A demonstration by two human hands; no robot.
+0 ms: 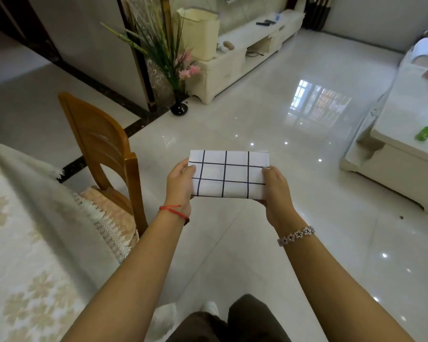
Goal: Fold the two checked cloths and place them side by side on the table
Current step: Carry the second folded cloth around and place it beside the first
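Both grips are clamped on one folded checked cloth (229, 174): the left hand (179, 186) pinches its left edge with the thumb on top, and the right hand (276, 191) pinches its right edge the same way. That white cloth with dark grid lines is held flat in the air above the glossy tiled floor (269, 124), well apart from the table (22, 230) at the left, beside a wooden chair (101, 144).

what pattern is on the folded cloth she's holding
White with a grid of thin dark lines, on the folded cloth; the head view shows it clearly.
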